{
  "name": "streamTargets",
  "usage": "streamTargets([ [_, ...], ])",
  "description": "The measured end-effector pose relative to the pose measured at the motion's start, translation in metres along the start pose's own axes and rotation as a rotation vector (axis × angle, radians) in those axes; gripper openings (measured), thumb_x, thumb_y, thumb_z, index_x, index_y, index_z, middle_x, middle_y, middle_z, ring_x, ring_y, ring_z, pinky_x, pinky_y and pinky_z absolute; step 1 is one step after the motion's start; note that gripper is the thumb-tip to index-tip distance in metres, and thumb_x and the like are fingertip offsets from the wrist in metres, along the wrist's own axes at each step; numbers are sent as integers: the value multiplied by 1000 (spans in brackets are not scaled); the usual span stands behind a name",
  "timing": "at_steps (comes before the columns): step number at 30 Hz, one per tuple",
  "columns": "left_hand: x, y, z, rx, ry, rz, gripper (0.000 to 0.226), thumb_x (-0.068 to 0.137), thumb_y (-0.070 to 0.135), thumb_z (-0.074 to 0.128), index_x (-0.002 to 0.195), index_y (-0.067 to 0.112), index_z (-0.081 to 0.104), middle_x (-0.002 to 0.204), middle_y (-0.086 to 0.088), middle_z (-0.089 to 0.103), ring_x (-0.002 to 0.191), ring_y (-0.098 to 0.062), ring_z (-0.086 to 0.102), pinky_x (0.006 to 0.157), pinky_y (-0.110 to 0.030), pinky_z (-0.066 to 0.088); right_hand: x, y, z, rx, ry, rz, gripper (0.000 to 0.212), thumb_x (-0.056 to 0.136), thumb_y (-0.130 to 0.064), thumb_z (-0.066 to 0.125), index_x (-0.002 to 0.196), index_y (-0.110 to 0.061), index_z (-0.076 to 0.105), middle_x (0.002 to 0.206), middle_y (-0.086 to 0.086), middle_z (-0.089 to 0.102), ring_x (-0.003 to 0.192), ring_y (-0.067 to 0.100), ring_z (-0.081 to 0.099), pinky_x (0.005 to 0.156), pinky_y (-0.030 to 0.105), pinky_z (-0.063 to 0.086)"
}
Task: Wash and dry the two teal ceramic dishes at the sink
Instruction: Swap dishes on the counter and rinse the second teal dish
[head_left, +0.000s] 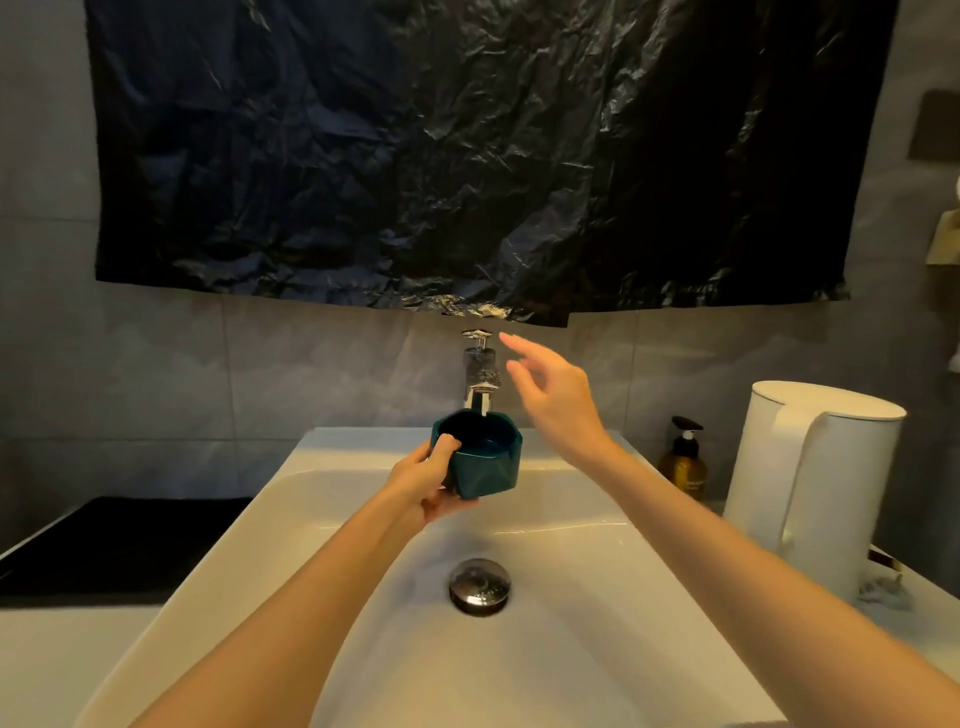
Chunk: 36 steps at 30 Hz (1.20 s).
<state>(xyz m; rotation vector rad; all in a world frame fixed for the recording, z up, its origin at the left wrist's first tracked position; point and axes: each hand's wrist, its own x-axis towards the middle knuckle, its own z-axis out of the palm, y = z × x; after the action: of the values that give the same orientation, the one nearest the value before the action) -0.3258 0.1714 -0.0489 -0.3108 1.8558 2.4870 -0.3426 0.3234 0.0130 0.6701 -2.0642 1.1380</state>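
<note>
Head view, working outward from my end. Both forearms reach in over the white sink (571, 649). Its chrome drain stopper (479, 586) sits mid-basin, between the arms.

Left hand (423, 480): gripping the teal ceramic dish (480, 457), thumb hooked over the near rim, fingers curled beneath the base. The dish is faceted and sits roughly upright. It is held in the air over the back of the basin, directly under the spout of the chrome faucet (480, 382). I cannot tell whether water is running.

Right hand (558, 400): holding nothing, fingers loose and spread. It is raised just right of the faucet, with the fingertips near the handle on top. I cannot tell whether they touch it, as the hand is slightly blurred.

Right of the basin stand an amber pump bottle (684, 457) and a white electric kettle (815, 483). A black mat (119, 545) lies on the counter at left. On the back wall, a crinkled black plastic sheet (467, 156) hangs above the faucet.
</note>
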Motion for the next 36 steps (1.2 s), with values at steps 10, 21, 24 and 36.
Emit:
streamTargets([
  [10, 5, 4, 1, -17, -32, 75, 43, 91, 24, 59, 132, 21, 49, 123, -13, 56, 108, -36, 58, 74, -47, 58, 57, -4, 20, -444, -160, -171, 34, 99, -26, 45, 130, -17, 57, 127, 5, 62, 115, 22, 58, 96, 32, 48],
  [21, 0, 5, 1, -8, -60, 75, 41, 92, 24, 58, 132, 22, 50, 123, -13, 56, 108, -37, 58, 79, -49, 57, 71, -9, 23, -485, -131, -125, 32, 101, -27, 40, 119, -13, 62, 110, 13, 68, 100, 32, 62, 85, 46, 50],
  [24, -1, 5, 1, -1, -67, 74, 40, 92, 24, 57, 132, 21, 50, 122, -13, 56, 107, -36, 58, 77, -49, 57, 76, -8, 24, -531, -134, -127, 31, 101, -21, 42, 126, -14, 59, 116, 13, 66, 105, 31, 61, 87, 42, 51],
  [36, 0, 2, -2, 129, -59, -2, 28, 96, 27, 51, 122, 18, 50, 124, -16, 56, 103, -34, 59, 70, -42, 57, 24, -7, 11, -172, -45, -49, 36, 98, -11, 45, 133, -14, 53, 132, 3, 58, 120, 15, 53, 99, 22, 41],
])
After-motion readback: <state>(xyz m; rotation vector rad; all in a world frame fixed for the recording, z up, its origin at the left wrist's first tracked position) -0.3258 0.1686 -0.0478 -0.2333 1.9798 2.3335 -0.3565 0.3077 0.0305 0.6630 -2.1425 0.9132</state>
